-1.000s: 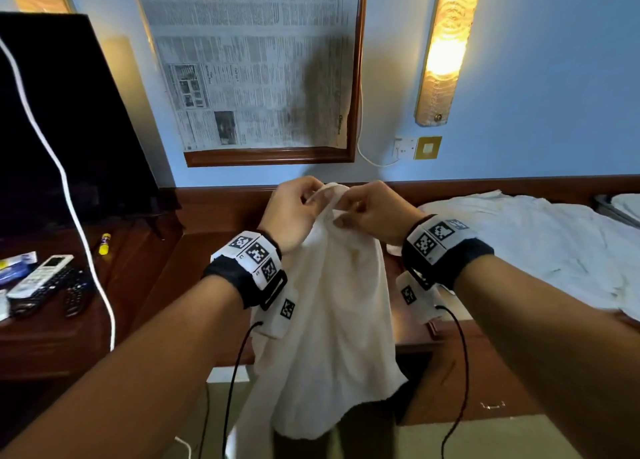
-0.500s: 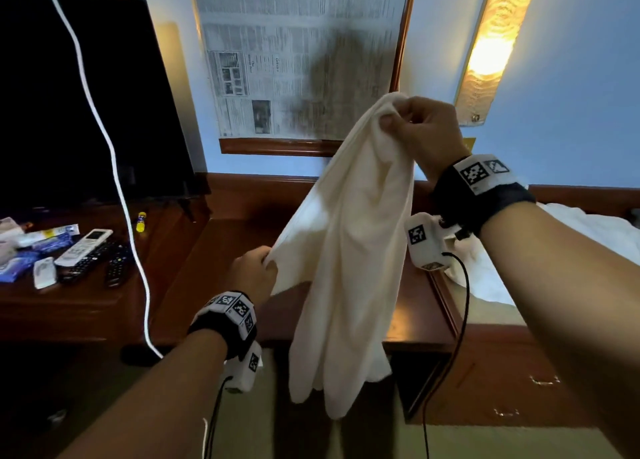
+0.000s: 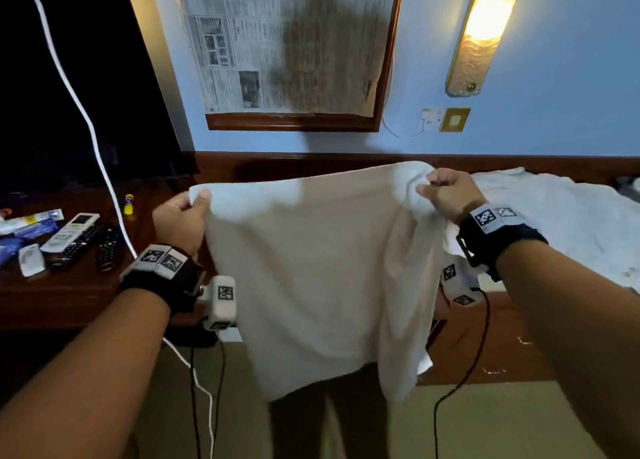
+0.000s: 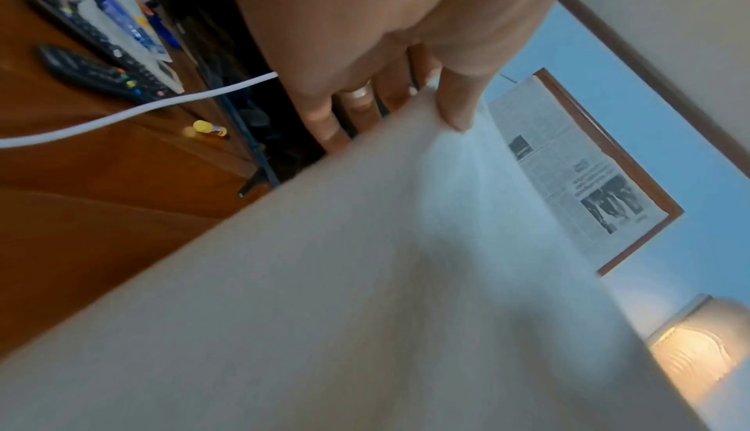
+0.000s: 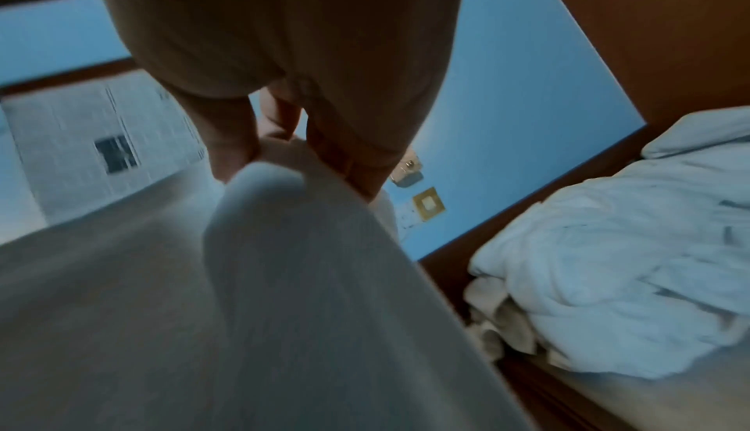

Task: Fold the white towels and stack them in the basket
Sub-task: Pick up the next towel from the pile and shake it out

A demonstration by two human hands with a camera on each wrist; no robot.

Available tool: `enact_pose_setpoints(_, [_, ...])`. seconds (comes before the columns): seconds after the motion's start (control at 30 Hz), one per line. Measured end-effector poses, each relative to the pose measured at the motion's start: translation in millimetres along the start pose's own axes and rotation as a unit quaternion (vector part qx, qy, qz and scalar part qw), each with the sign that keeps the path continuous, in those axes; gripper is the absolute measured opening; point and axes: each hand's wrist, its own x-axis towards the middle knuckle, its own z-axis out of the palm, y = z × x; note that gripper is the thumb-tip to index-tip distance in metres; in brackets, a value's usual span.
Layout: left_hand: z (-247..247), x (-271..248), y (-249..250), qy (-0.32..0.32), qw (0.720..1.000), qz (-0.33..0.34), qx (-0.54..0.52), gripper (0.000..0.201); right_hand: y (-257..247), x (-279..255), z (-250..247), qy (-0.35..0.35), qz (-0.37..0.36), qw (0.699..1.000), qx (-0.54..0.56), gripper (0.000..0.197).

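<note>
A white towel (image 3: pixel 311 268) hangs spread out in the air in front of me, stretched along its top edge. My left hand (image 3: pixel 187 212) pinches its top left corner between thumb and fingers. My right hand (image 3: pixel 446 192) grips the bunched top right corner, and a fold of cloth hangs below it. The left wrist view shows the thumb (image 4: pixel 454 101) pressed on the towel (image 4: pixel 365 293) edge. In the right wrist view the fingers (image 5: pixel 345 156) curl round the towel (image 5: pixel 263 277). No basket is in view.
More white cloth (image 3: pixel 554 223) lies heaped on the bed at the right, also white cloth (image 5: pixel 633 261) in the right wrist view. A wooden desk (image 3: pixel 69 292) at the left holds remotes (image 3: pixel 76 237), a yellow tube (image 3: pixel 129 204) and a white cable (image 3: pixel 86 119). A television stands behind.
The hands have moved apart to the same height. The right hand came down, the left rose, and the towel went from a hanging bunch to a spread sheet.
</note>
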Motion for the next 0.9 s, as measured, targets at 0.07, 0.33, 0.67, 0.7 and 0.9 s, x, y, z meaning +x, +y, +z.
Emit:
enact_pose_setpoints(0.07, [0.9,8.7,-4.1,-0.032,0.999,0.002,0.032,0.018,29.2,-9.7,4.7,-0.013,0.017,0.999,-0.034,0.019])
enact_pose_setpoints(0.33, [-48.0,7.4,-87.2,-0.113,0.947,-0.101,0.282,0.024,144.0,-65.3,-0.9,0.083,0.146,0.972,-0.164,0.017])
enact_pose_setpoints(0.67, [-90.8,24.2,-122.4,0.007,0.953,-0.267,0.142,0.045,144.5,-67.6,-5.0,0.234,0.200,0.945,-0.107,0.026])
enact_pose_setpoints(0.7, [-87.4,22.5,-119.8,0.013,0.957,-0.272,0.103,0.046,138.9,-64.9,-2.3,0.244,0.206,0.943,-0.093,0.025])
enact_pose_setpoints(0.9, [-76.7,25.0,-134.5,0.042,0.928,-0.368,-0.045,0.046,157.7,-56.6,22.2,0.236,0.295,0.925,0.038,0.008])
